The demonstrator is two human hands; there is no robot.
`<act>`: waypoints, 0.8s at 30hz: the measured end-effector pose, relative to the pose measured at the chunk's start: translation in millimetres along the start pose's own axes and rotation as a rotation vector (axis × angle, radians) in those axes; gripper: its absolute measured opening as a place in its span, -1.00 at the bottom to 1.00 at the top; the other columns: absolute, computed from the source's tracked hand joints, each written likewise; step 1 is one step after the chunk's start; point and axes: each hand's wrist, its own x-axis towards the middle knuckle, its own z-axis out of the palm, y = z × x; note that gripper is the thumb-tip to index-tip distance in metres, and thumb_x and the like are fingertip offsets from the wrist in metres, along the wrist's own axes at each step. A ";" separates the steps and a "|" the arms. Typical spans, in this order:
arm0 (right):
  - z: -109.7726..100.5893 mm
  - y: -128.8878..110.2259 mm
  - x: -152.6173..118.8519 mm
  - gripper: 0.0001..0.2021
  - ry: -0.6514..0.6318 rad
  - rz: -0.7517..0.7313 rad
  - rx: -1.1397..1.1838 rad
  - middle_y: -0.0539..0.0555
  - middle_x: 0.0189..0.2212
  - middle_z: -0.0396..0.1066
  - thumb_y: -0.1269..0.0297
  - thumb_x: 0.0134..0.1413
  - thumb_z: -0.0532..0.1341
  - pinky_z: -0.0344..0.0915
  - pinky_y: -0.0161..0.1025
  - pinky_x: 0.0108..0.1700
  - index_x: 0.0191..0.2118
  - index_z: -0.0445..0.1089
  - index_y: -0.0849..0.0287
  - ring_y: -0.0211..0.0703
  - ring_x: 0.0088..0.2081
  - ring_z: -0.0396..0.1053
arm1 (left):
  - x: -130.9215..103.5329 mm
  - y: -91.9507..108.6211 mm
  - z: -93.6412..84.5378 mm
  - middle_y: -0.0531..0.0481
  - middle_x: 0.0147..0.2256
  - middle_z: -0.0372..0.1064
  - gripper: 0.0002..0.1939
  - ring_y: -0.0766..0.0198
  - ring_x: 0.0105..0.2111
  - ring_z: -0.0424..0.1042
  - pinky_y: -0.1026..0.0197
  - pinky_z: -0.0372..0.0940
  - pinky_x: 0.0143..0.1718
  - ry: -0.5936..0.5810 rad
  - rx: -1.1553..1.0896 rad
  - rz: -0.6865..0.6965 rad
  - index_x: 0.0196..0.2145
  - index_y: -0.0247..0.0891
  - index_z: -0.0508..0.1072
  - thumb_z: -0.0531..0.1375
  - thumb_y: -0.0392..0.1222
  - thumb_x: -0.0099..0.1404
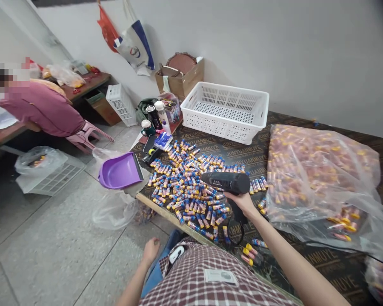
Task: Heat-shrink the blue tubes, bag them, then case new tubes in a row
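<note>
Over the dark printed table (247,149), a black blower (222,181) is held level above a spread of small tubes (191,182) with blue and yellow ends. Right hand (242,204): fingers closed around the blower's handle, below the barrel; narrower end of the barrel points to the left of the view. Left hand (152,250): lowered beside the person's thigh, off the table edge; fingers loosely curled, cannot tell whether they hold anything. Tubes lie mostly on their sides, heaped toward the middle, some in short rows. To the right, a large clear plastic bag (322,165) full of tubes. Behind the tubes, a white crate (217,127) against the wall. At the left, near the table corner, a purple dustpan (119,170).
</note>
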 end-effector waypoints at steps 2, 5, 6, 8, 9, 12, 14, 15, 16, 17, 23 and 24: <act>10.3 -5.5 2.3 -0.62 -0.005 -0.035 -0.002 0.08 -0.62 0.44 0.09 -0.44 0.41 0.32 -0.21 -0.49 -0.46 0.44 0.26 -0.12 -0.58 0.35 | 20.0 17.9 -7.6 -0.20 -0.11 0.40 -0.70 0.09 -0.06 0.37 0.12 0.23 -0.06 0.069 -0.003 0.062 -0.22 -0.31 0.46 0.02 -0.23 0.15; 13.3 -10.3 0.0 -0.62 0.095 -0.028 0.048 0.09 -0.61 0.46 0.08 -0.46 0.42 0.33 -0.19 -0.49 -0.47 0.44 0.25 -0.08 -0.56 0.37 | 55.8 64.8 -23.9 -0.25 0.12 0.14 -0.60 0.05 0.13 0.13 -0.01 0.08 0.09 0.247 0.028 0.259 -0.01 -0.30 0.33 -0.02 -0.16 0.23; 10.1 -11.1 -2.5 -0.63 0.139 0.003 0.077 0.09 -0.61 0.45 0.08 -0.47 0.42 0.32 -0.19 -0.51 -0.48 0.44 0.25 -0.08 -0.58 0.36 | 68.2 83.7 -29.4 -0.25 0.16 0.07 -0.58 0.03 0.16 0.08 -0.04 0.05 0.11 0.293 0.044 0.332 0.03 -0.28 0.29 0.01 -0.13 0.23; -1.9 -11.6 -10.3 -0.64 0.202 0.074 0.134 0.08 -0.64 0.44 0.08 -0.46 0.41 0.31 -0.20 -0.56 -0.51 0.44 0.25 -0.10 -0.62 0.34 | 92.0 121.6 -37.8 -0.24 0.21 -0.04 -0.46 -0.02 0.20 -0.03 -0.11 -0.02 0.13 0.318 0.086 0.439 0.13 -0.22 0.18 0.08 -0.04 0.20; -10.1 -11.2 -15.6 -0.65 0.227 0.105 0.153 0.08 -0.64 0.44 0.09 -0.45 0.42 0.31 -0.21 -0.57 -0.51 0.44 0.25 -0.11 -0.63 0.34 | 102.9 139.1 -40.0 -0.25 0.22 -0.08 -0.38 -0.06 0.21 -0.08 -0.15 -0.06 0.14 0.295 0.105 0.469 0.16 -0.18 0.13 0.11 0.02 0.17; -36.4 -7.2 -35.4 -0.64 0.299 0.186 0.164 0.08 -0.63 0.44 0.13 -0.46 0.42 0.32 -0.24 -0.58 -0.48 0.46 0.28 -0.12 -0.62 0.35 | 129.4 181.3 -37.2 -0.24 0.27 -0.24 -0.19 -0.22 0.23 -0.21 -0.27 -0.11 0.10 0.183 0.140 0.517 0.21 -0.10 0.04 0.17 0.17 0.05; -50.3 -2.3 -49.7 -0.63 0.351 0.230 0.163 0.09 -0.63 0.45 0.15 -0.48 0.43 0.33 -0.24 -0.59 -0.47 0.47 0.30 -0.13 -0.62 0.35 | 140.1 199.8 -29.9 -0.22 0.28 -0.31 -0.12 -0.29 0.23 -0.29 -0.32 -0.12 0.08 0.145 0.147 0.548 0.21 -0.07 0.03 0.20 0.22 -0.02; -55.2 0.6 -56.4 -0.62 0.377 0.243 0.165 0.10 -0.62 0.45 0.16 -0.50 0.44 0.35 -0.24 -0.58 -0.47 0.47 0.31 -0.12 -0.62 0.35 | 143.2 206.6 -25.7 -0.22 0.28 -0.33 -0.09 -0.30 0.23 -0.31 -0.32 -0.13 0.09 0.136 0.149 0.579 0.21 -0.07 0.03 0.22 0.23 -0.04; -58.7 3.7 -62.3 -0.62 0.405 0.252 0.170 0.10 -0.61 0.45 0.17 -0.52 0.44 0.36 -0.23 -0.57 -0.46 0.48 0.31 -0.11 -0.60 0.36 | 144.8 212.2 -21.4 -0.21 0.28 -0.33 -0.08 -0.29 0.23 -0.32 -0.31 -0.14 0.10 0.130 0.153 0.618 0.21 -0.07 0.03 0.23 0.22 -0.05; -61.0 6.8 -67.4 -0.61 0.435 0.258 0.176 0.10 -0.60 0.46 0.18 -0.54 0.44 0.38 -0.22 -0.55 -0.46 0.48 0.31 -0.09 -0.58 0.38 | 145.1 217.0 -17.2 -0.21 0.28 -0.34 -0.09 -0.26 0.24 -0.31 -0.29 -0.15 0.12 0.123 0.159 0.661 0.21 -0.08 0.03 0.24 0.19 -0.05; -53.2 14.9 -71.4 -0.63 0.473 0.273 0.189 0.10 -0.57 0.48 0.20 -0.54 0.45 0.40 -0.18 -0.53 -0.46 0.49 0.29 -0.06 -0.57 0.39 | 129.7 241.3 1.2 -0.14 0.29 -0.28 -0.24 -0.13 0.24 -0.24 -0.26 -0.26 0.16 0.033 0.221 0.887 0.22 -0.06 -0.02 0.18 -0.02 0.10; -48.2 12.8 -66.0 -0.65 0.443 0.262 0.185 0.10 -0.58 0.47 0.20 -0.52 0.44 0.38 -0.19 -0.54 -0.47 0.48 0.28 -0.07 -0.59 0.38 | 126.4 244.7 2.3 -0.14 0.28 -0.25 -0.25 -0.13 0.24 -0.22 -0.28 -0.28 0.16 0.019 0.219 0.899 0.22 -0.07 -0.02 0.16 -0.04 0.12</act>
